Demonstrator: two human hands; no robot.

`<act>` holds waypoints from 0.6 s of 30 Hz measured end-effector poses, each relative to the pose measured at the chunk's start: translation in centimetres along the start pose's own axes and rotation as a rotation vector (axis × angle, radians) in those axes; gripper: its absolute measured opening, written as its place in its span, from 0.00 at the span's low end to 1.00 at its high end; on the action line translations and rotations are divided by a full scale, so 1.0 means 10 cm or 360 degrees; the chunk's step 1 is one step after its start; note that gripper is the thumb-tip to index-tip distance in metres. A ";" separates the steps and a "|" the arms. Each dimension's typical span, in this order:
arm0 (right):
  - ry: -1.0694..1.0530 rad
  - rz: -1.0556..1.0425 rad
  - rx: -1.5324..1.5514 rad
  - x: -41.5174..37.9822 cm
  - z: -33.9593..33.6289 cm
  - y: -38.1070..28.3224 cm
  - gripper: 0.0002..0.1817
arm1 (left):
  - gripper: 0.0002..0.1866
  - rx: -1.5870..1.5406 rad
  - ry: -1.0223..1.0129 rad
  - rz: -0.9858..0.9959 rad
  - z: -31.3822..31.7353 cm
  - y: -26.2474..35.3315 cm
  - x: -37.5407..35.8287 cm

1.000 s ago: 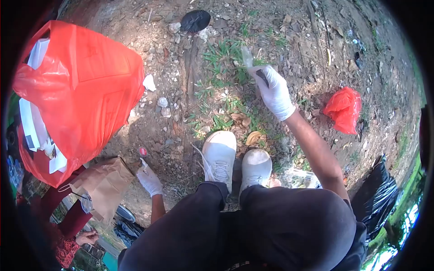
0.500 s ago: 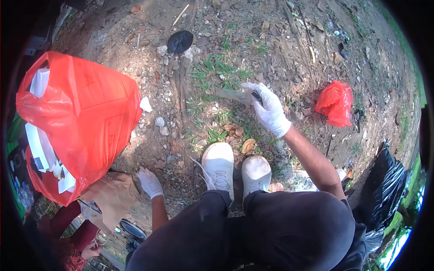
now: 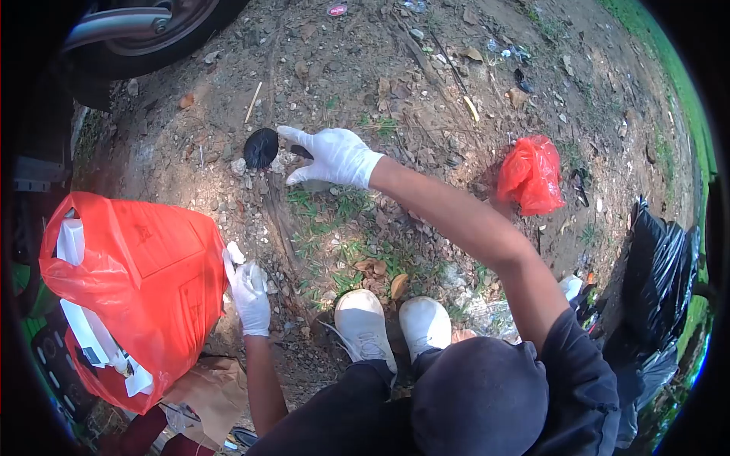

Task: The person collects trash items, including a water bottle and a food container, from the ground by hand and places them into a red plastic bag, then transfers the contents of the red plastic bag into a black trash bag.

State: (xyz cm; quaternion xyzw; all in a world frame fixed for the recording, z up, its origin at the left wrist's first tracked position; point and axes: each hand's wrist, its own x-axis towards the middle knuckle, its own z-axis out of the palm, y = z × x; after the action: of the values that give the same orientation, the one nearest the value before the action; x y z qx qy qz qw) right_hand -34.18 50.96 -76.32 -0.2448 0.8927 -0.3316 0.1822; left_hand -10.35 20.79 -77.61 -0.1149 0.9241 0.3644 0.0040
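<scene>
My left hand, white-gloved, is low beside the red plastic bag, its fingers apart around a small white lump at the bag's right edge. Whether they touch the lump is unclear. My right hand, also gloved, reaches across above my shoes with thumb and forefinger spread. Its fingertips are just right of a round black disc on the ground. A small dark patch shows between those fingers; I cannot tell if it is an object or shadow. White boxes and papers stick out of the bag's openings.
A crumpled red bag lies at the right, with a black plastic bag beyond. A brown paper bag and another person's dark red sleeve are at lower left. A wheel stands at upper left.
The view has shifted. My right hand has moved left and forward to the black disc; the clear film at its fingertips no longer shows. My left hand has moved forward to the white lump.
</scene>
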 end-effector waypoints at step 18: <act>0.0767 0.0087 0.0313 -0.09 0.28 0.02 0.13 | 0.14 0.0160 0.0213 -0.0214 0.12 0.05 0.44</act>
State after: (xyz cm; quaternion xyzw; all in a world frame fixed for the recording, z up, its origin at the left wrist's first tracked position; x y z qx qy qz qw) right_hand -32.16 50.18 -78.37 -0.1156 0.8802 -0.4604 -0.0038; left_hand -14.81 21.06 -78.55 -0.2004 0.9296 0.3080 -0.0276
